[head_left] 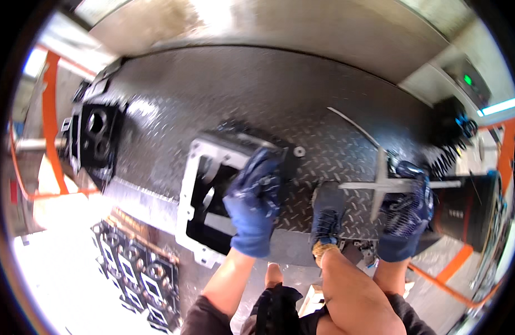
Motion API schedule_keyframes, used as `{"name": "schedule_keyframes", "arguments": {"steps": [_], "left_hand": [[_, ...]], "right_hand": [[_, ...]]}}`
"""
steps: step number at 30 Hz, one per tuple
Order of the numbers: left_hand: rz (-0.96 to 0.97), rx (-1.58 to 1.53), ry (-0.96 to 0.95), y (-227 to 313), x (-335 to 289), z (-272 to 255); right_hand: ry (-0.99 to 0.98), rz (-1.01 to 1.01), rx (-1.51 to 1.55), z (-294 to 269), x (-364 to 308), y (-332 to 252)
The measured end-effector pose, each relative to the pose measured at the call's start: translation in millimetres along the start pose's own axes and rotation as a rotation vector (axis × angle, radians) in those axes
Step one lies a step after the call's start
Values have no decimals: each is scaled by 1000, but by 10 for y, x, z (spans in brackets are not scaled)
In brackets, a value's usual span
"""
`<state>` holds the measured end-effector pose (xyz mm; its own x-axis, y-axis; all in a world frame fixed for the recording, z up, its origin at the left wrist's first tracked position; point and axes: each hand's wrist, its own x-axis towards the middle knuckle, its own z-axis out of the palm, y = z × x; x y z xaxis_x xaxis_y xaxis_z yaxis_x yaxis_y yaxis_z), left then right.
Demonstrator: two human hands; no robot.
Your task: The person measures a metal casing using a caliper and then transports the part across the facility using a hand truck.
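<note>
My left hand (251, 202), in a dark blue glove, is closed over the right edge of a boxy black metal housing (186, 190). The housing's pale machined face has a large rectangular opening and bolt holes. Its fingertips are partly blurred. My right hand (406, 209), gloved the same way, is wrapped round a grey cross-shaped metal tool (378, 192). One of its bars runs left and right past the fist, another crosses it. A thin pale rod (352, 125) slants down toward the tool. Between my hands a small washer (299, 151) lies on the tread-plate bench.
My shoe (327, 215) rests on the bench's near edge. Another black casting (98, 137) stands at the left end. Several castings (132, 268) lie low at left. At right are a coiled black hose (450, 159), a dark box (464, 212) and an orange rail (456, 263).
</note>
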<state>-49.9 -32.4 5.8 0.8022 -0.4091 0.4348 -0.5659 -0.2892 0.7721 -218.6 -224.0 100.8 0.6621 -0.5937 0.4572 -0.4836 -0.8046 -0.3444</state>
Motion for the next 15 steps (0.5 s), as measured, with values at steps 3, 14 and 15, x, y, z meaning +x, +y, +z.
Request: {"name": "schedule_keyframes", "arguments": {"steps": [3,14,15], "left_hand": [[30,29,-18,35,-6,7],[55,15,-25,14,50,-100],[44,0,-37,33,65,-79]], "right_hand": [[-20,81,17,44,-38,48],[-22,315,581,138,-7,-51],[-31,614,961,102,27,-43]]}}
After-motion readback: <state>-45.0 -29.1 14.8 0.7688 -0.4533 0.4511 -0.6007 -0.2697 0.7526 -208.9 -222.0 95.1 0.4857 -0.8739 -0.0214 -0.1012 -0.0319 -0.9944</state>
